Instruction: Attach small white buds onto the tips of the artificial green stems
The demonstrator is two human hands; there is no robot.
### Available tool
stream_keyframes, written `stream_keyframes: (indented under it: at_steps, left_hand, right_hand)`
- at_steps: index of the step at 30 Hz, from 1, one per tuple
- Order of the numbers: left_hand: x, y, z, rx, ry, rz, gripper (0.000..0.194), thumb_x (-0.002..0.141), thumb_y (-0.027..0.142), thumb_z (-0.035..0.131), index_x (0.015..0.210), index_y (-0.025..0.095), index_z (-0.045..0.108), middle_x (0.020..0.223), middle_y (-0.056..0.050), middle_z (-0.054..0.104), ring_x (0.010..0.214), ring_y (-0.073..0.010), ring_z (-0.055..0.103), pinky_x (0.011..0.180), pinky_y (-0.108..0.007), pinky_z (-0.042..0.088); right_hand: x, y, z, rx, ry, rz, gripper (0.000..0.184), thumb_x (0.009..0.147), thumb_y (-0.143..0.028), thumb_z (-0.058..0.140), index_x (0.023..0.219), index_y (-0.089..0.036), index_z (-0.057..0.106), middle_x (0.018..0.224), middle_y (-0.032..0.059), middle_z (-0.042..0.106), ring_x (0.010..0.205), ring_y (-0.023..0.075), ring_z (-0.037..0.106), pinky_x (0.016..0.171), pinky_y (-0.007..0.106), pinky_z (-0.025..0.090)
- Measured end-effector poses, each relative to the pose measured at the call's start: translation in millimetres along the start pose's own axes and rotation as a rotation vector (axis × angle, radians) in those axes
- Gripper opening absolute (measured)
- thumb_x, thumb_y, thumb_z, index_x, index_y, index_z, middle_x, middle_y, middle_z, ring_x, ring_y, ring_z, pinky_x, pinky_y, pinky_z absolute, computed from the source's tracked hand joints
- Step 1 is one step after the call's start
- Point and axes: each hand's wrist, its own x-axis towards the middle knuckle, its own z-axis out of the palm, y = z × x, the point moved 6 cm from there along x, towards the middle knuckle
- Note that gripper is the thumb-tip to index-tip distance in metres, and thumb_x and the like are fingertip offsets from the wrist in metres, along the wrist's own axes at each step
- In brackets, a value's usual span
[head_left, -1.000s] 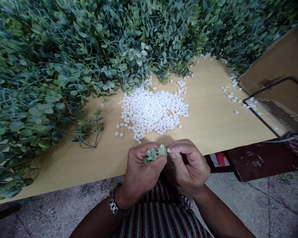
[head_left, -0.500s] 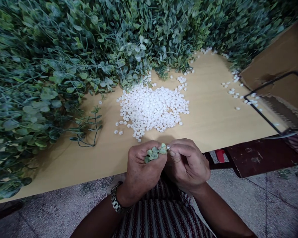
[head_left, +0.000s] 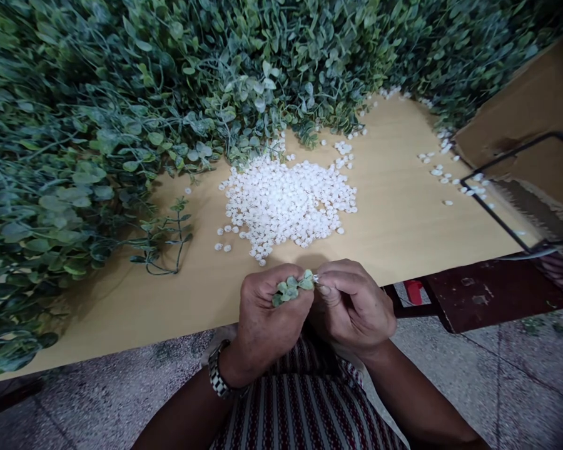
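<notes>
My left hand (head_left: 274, 315) is closed around a green leafy sprig (head_left: 288, 290), whose round leaves show between thumb and fingers. At the sprig's right tip is a small white plastic piece (head_left: 315, 279), pinched by the thumb and forefinger of my right hand (head_left: 356, 306). The two hands meet at the table's near edge. Just beyond them lies a spread-out pile of small round white plastic pieces (head_left: 286, 203). Most of the sprig's stem is hidden in my left hand.
A dense heap of artificial greenery (head_left: 178, 75) fills the far and left sides of the table (head_left: 385, 225). One loose stem (head_left: 176, 240) lies left of the pile. At right are a torn cardboard box (head_left: 530, 119), a black metal frame (head_left: 497, 219) and scattered white pieces.
Both hands stay together with nearly the same grip on the sprig and white piece. The whole view has shifted very slightly.
</notes>
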Motion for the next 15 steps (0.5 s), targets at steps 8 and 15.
stream_keyframes:
  at_steps: [8,15]
  left_hand:
    - [2.9,-2.2,0.3,0.045,-0.028,0.064,0.019,0.07,0.011,0.055,0.054,0.015,0.046,0.052,0.005,0.037,0.049,-0.0066,0.031,0.044,-0.018,0.03]
    - [-0.5,5.6,2.8,0.194,-0.111,0.156,0.007,0.074,0.01,0.05,0.075,0.018,0.049,0.063,0.004,0.044,0.058,-0.0091,0.041,0.053,-0.019,0.037]
  right_hand:
    - [2.3,-6.5,0.0,-0.052,-0.011,-0.125,0.027,0.075,0.0,0.058,0.097,-0.015,0.059,0.08,0.008,0.064,0.074,0.0181,0.062,0.058,0.032,0.054]
    - [7.1,-1.2,-6.7,0.026,-0.088,-0.028,0.024,0.079,0.0,0.053,0.096,-0.017,0.059,0.076,0.0046,0.063,0.072,0.0155,0.061,0.059,0.028,0.052]
